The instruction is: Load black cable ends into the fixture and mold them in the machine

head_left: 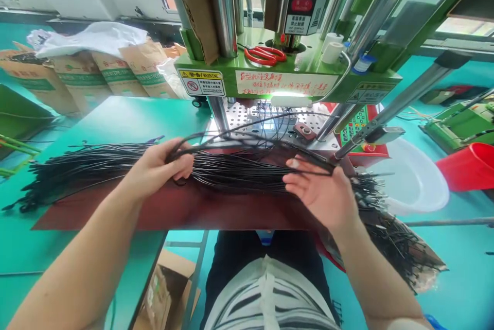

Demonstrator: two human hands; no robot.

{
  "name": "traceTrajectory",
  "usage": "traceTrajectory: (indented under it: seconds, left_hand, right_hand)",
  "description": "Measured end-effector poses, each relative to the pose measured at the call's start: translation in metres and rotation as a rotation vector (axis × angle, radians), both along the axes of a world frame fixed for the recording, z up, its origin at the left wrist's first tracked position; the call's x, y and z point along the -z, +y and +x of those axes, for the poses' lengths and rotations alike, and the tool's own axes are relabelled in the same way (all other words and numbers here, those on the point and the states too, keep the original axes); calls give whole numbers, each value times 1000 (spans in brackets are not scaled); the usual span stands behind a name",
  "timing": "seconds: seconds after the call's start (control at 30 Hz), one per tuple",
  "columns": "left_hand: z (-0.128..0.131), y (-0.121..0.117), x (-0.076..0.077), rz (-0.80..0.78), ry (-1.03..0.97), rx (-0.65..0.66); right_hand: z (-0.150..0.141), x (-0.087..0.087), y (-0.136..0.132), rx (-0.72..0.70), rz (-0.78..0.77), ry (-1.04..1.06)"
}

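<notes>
Held cables (309, 154): strung hand to hand above the bundle, not yet laid down.
Bundle (239, 170): gathered on the brown board (231, 211), nine to three o'clock; amount left, I can't tell.
Press (230, 83): twelve o'clock, dark leads (266, 108) on its plate.
Left hand (164, 162): nine o'clock, curled round the cables.
Right hand (324, 191): four o'clock, palm up, fingers spread, cables against thumb; grip unclear.

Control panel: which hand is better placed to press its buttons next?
Probably the right hand: it is nearer the control panel, and its fingers look extended, though black cables cross them. The left hand is farther away, closed around black cables.
</notes>
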State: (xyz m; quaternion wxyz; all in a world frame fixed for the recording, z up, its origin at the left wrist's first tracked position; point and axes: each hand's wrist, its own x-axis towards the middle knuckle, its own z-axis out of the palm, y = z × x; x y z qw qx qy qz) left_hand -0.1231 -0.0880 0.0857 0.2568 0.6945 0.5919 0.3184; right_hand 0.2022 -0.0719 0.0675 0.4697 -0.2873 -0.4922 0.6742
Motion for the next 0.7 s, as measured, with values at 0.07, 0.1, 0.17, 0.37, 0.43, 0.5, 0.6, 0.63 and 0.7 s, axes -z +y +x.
traceTrajectory:
  seconds: [0.07, 0.1, 0.17, 0.37, 0.43, 0.5, 0.6, 0.63, 0.7]
  left_hand:
    - [1, -3, -10, -110, -54, 99]
    - [3, -4, -17, -147, -64, 146]
    - [15, -5, -29, -159, 30, 245]
    - [87, -24, -5, -101, 609, 560]
    - [109, -33, 23, 114, 752, 433]
    - [122, -36, 47, 222, 810, 310]
    - [130, -34, 64, 188, 849, 240]
    - [130, -33, 66, 179, 860, 233]
    - [131, -29, 66, 190, 879, 210]
  right_hand:
    - [-1, 23, -13, -64, -38, 44]
    - [-1, 32, -19, -74, -41, 53]
    - [-2, 44, -28, -126, -48, 51]
    - [-12, 44, -31, -167, -34, 112]
    - [-5, 41, -28, 54, 46, 131]
    - [7, 38, -28, 202, 126, 87]
    - [30, 30, -31, 284, 217, 9]
    - [36, 27, -33, 298, 243, -6]
    - [44, 23, -37, 302, 293, -30]
